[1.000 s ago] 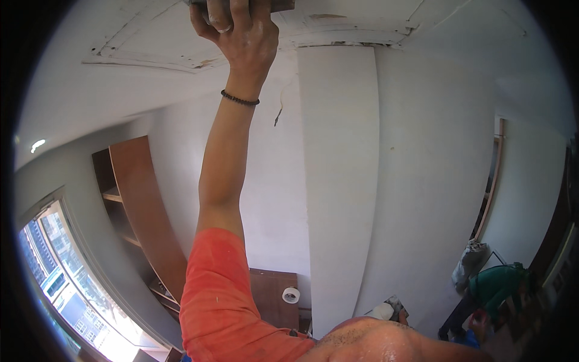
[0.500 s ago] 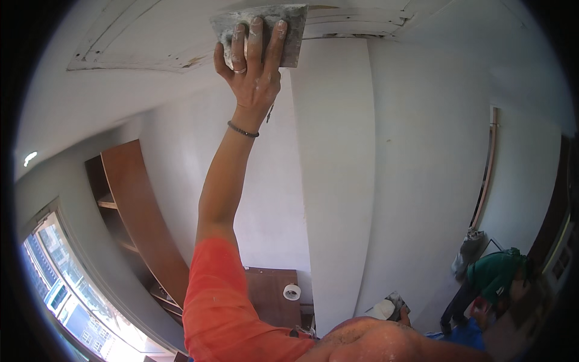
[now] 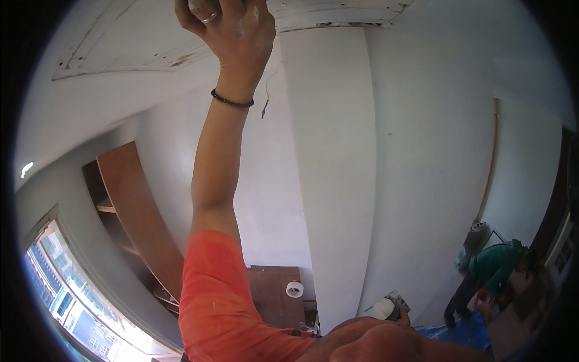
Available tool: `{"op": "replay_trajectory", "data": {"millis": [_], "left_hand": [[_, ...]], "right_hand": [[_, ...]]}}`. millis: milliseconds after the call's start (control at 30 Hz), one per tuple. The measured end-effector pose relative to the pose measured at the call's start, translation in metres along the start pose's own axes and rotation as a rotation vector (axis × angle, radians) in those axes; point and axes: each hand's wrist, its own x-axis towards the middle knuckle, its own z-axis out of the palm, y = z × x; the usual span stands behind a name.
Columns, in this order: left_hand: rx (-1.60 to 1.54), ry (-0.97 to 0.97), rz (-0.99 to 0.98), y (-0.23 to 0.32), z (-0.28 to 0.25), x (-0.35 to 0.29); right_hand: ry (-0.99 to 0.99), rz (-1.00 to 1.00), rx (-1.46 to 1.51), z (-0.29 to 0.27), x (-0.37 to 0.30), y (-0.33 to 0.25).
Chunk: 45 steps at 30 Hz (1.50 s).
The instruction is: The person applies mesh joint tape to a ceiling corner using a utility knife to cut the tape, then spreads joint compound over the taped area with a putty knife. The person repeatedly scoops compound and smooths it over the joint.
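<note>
Left hand is raised overhead against the white ceiling, fingers curled in a loose fist, ring and black bracelet visible; any tool in its grip is cut off at the frame edge, cannot tell. Right hand is out of view. Another person in green bends near a blue tarp.
</note>
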Motion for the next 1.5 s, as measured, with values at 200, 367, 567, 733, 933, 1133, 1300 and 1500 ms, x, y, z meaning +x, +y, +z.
{"op": "replay_trajectory", "data": {"millis": [200, 367, 567, 733, 933, 1133, 1300, 1500], "left_hand": [[-0.113, -0.235, 0.044, 0.013, 0.014, -0.081], [-0.132, -0.284, 0.085, 0.019, 0.010, -0.126], [-0.539, -0.249, -0.197, 0.019, -0.078, -0.112], [-1.325, -0.251, -1.606, 0.035, -0.125, -0.080], [-1.618, 0.001, -2.016, 0.066, -0.091, -0.047], [-1.575, 0.069, -2.127, 0.081, -0.038, -0.039], [-1.546, 0.118, -2.201, 0.095, 0.005, -0.028], [-1.565, -0.208, -2.199, 0.017, 0.036, 0.019]], "right_hand": [[0.025, 0.006, -0.008, -0.004, -0.002, -0.003], [0.012, -0.043, -0.017, 0.018, -0.017, -0.003], [0.082, -0.191, -0.066, 0.063, -0.046, 0.002], [0.030, -0.166, -0.099, 0.077, -0.052, 0.008], [0.005, -0.113, -0.138, 0.084, -0.060, 0.005], [-0.013, -0.108, -0.155, 0.091, -0.075, 0.002], [-0.024, -0.119, -0.119, 0.082, -0.080, -0.010], [-0.072, -0.108, -0.147, 0.080, -0.084, -0.016]]}}
